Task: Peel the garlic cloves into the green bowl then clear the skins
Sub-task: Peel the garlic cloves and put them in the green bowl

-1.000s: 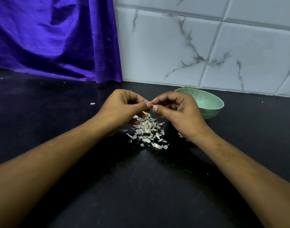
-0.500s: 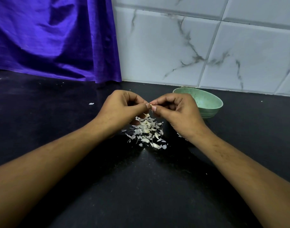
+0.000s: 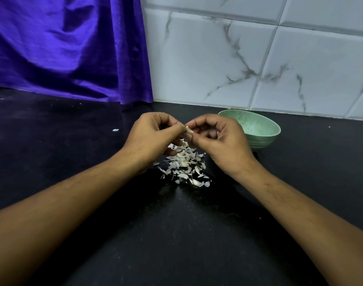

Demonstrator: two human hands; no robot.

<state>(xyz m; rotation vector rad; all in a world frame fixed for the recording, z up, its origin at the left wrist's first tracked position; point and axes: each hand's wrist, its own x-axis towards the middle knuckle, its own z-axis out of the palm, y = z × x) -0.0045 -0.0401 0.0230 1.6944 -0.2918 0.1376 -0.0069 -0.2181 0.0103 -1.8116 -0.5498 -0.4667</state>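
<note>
Above black counter (image 3: 176,234), garlic clove (image 3: 189,130) between both hands.

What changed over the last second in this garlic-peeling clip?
Little. Both hands keep pinching the small pale garlic clove above the pile of white garlic skins. The right hand has turned slightly, so the clove shows more between the fingertips. The left hand, the round green bowl and the pile stayed put.
</note>
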